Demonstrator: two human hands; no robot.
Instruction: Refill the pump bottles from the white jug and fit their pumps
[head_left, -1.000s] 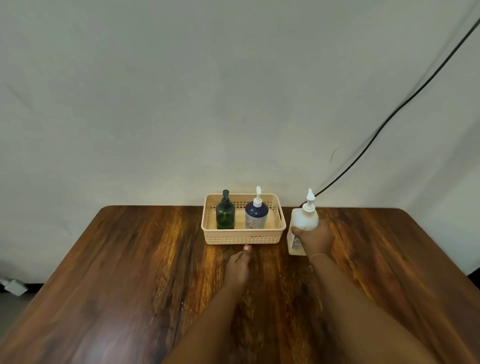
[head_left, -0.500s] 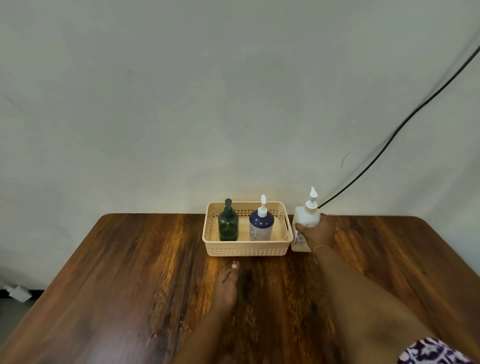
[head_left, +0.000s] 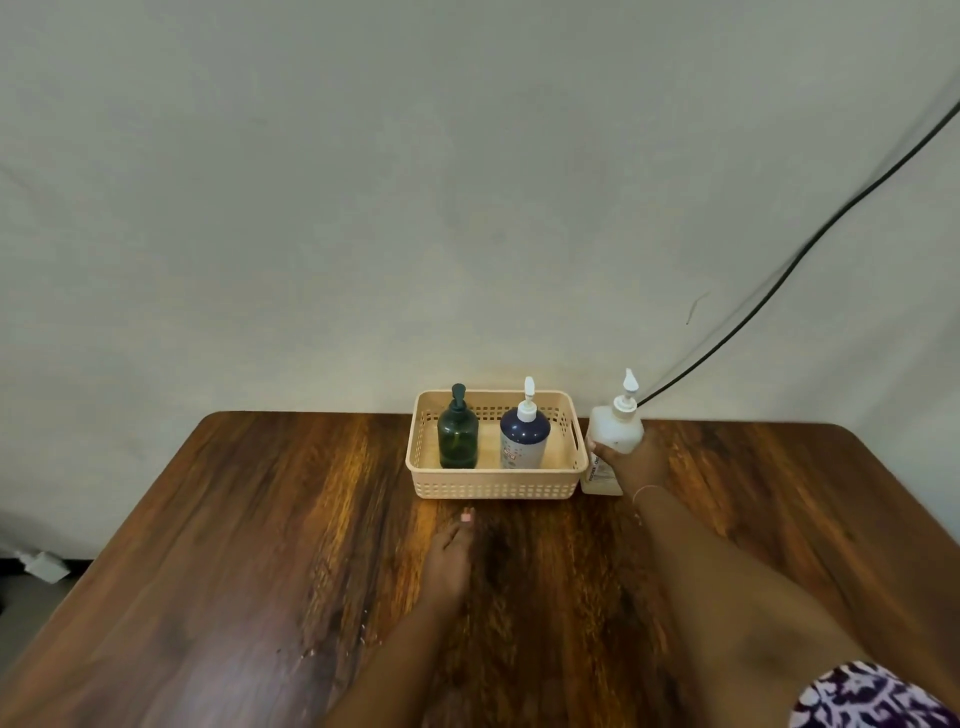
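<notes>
Plain pale wall (head_left: 363, 208) backs a dark wooden table (head_left: 260, 545); a black cable (head_left: 779, 275) runs down the wall to the table's far edge. At that far edge stands a beige perforated basket (head_left: 493, 488). Inside it, upright and side by side, are a green bottle (head_left: 457, 439) on the left and a blue bottle (head_left: 524, 441) on the right, both with pumps fitted. Just right of the basket, a white bottle (head_left: 613, 426) stands upright on the table, pump fitted; contact with the basket wall cannot be determined. The right hand (head_left: 636, 462) grips this bottle from its right and near side, fingers curled round the mid-body. The shoulder and pump project above the grip, and the labelled lower corner shows below and left of it. A thin bracelet (head_left: 647, 491) sits at that wrist. The left hand (head_left: 449, 558) rests on the table in front of the basket, fingers straight and close together, pointing at the basket's front wall but short of it, holding nothing. A patterned sleeve (head_left: 867, 696) shows at the lower right.
</notes>
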